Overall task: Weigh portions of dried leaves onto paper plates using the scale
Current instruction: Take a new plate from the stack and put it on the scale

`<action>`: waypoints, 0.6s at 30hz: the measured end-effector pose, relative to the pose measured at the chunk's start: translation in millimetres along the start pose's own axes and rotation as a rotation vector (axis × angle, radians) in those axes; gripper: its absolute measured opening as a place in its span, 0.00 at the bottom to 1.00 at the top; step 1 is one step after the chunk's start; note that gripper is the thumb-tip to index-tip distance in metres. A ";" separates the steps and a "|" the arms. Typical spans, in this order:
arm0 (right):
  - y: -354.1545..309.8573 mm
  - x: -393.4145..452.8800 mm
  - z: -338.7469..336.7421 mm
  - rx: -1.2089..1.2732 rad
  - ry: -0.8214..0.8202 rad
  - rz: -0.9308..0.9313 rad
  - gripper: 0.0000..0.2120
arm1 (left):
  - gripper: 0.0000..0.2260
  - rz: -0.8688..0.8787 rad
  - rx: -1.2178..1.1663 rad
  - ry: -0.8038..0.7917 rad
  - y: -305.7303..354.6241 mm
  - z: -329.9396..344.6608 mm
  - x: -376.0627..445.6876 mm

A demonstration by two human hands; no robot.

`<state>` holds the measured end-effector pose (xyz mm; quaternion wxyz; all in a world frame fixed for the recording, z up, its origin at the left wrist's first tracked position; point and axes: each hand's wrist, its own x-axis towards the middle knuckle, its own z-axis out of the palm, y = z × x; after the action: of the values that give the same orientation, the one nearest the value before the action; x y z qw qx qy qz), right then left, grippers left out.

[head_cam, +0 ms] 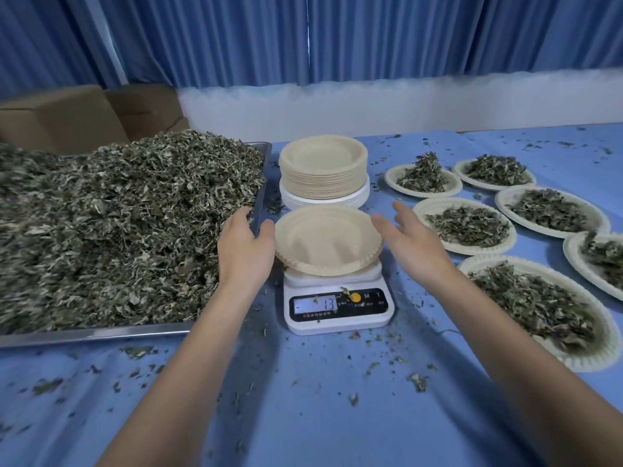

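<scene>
Left hand (pixel 244 244) open, thumb touching the empty plate (pixel 327 241) on the scale (pixel 337 298) — right hand (pixel 409 237) open, just beside.

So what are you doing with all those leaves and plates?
A person is weighing dried leaves into portions. An empty paper plate sits on the small scale, with the left hand and right hand open on either side of it. A big tray of dried leaves waits on the left. Six filled plates lie on the right.
</scene>
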<state>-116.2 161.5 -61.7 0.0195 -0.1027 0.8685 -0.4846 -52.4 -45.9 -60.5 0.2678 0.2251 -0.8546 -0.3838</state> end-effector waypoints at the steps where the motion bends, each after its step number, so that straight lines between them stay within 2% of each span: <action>1: 0.2 -1.2 -0.8 0.007 0.002 -0.006 0.34 | 0.24 -0.010 -0.016 0.006 -0.4 0.5 0.3; 5: 2.6 -5.9 -1.2 0.024 0.004 -0.024 0.33 | 0.24 -0.040 -0.039 0.013 -1.8 3.4 1.2; 18: 8.6 -20.0 1.8 0.099 -0.058 -0.009 0.35 | 0.24 0.033 0.008 0.017 -1.0 4.0 -1.1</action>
<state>-97.8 168.4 -71.1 0.0474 -0.1194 0.8420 -0.5240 -53.9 -43.7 -63.8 0.2804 0.2152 -0.8574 -0.3742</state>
